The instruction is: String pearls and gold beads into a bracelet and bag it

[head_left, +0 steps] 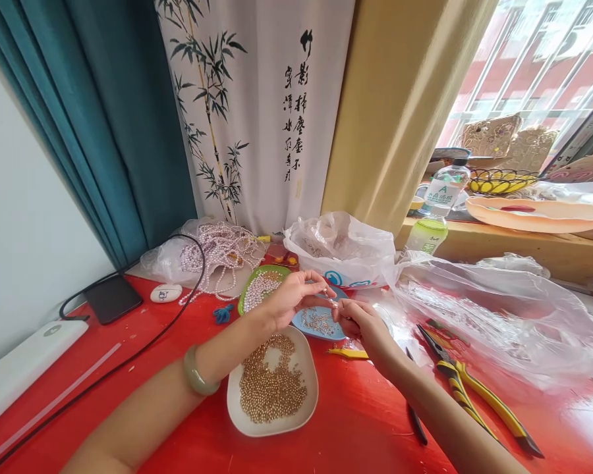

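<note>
My left hand [294,299] pinches one end of a small beaded piece [331,300] between thumb and fingers. At its other end my right hand [356,318] is closed on it, fingers curled in. The piece is too small to make out fully. Just below the hands is a blue tray [304,329] with small metallic bits in it. A white dish [273,429] of gold beads [271,388] stands nearer, under my left forearm. Partly behind my left hand lies a green tray [244,289] with pearly white and some gold beads.
Pliers with yellow-black handles [489,395] and a dark slim tool [415,415] lie at right. Plastic bags [346,240] line the back, beside pearl strands [222,250]. A black cable [153,339] crosses the red table at left, near a phone [113,299]. A bottle [437,204] stands back right.
</note>
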The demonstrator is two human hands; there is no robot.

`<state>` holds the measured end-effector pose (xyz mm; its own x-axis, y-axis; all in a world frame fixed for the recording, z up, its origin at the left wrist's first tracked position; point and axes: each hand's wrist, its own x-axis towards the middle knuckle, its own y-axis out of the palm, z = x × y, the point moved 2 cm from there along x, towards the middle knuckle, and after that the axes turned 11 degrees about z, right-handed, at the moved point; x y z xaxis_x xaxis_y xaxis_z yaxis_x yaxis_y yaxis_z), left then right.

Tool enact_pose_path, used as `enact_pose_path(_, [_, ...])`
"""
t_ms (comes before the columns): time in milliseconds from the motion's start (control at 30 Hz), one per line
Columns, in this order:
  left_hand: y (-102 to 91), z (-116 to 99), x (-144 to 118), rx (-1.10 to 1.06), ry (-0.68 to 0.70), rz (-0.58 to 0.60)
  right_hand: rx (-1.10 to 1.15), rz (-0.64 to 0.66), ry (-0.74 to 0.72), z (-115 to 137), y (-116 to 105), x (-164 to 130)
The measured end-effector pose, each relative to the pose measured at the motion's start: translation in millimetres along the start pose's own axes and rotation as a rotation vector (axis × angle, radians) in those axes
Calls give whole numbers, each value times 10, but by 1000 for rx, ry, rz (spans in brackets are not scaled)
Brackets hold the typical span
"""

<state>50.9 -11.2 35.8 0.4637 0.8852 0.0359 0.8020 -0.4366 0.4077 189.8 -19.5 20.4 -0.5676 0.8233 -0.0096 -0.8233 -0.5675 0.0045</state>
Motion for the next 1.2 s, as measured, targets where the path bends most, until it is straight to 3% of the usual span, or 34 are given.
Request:
enact_pose_path(533, [86,-17,-26,101,82,4,-64,-97,27,89,27,-40])
enact_pose_path(1200, [102,17,4,217,102,-20,-166,-132,112,-7,-52,14])
